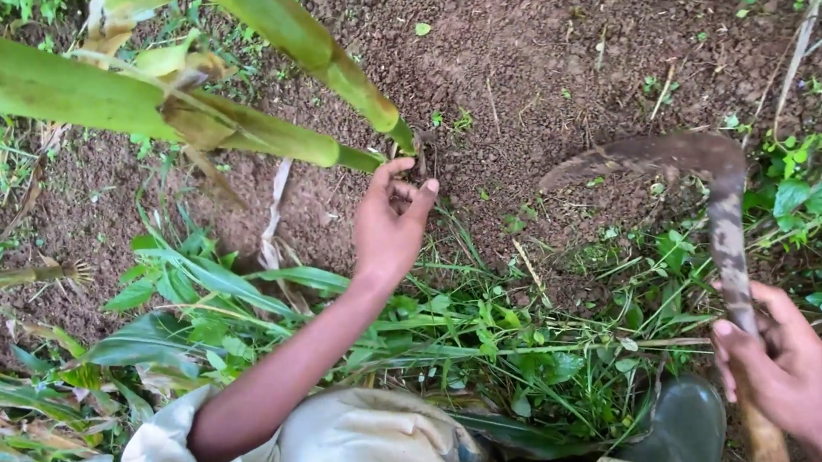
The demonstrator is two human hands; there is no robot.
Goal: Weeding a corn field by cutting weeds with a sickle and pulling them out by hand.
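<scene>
My left hand (388, 225) reaches forward to the base of two thick green stalks (301, 136), its fingers curled just beside where they meet the soil; whether it grips anything is unclear. My right hand (784, 371) is closed around the wooden handle of a rusty curved sickle (713, 182). The sickle's blade arcs to the left above the bare brown soil (534, 48), roughly a hand's width to the right of my left hand.
Grass and broad-leaved weeds (502, 343) cover the ground nearest me. A dark rubber boot (686, 425) and my pale trousers (352, 458) are at the bottom. Another leaning stalk (4, 74) crosses the upper left. Dry stems (814, 31) stand at the right.
</scene>
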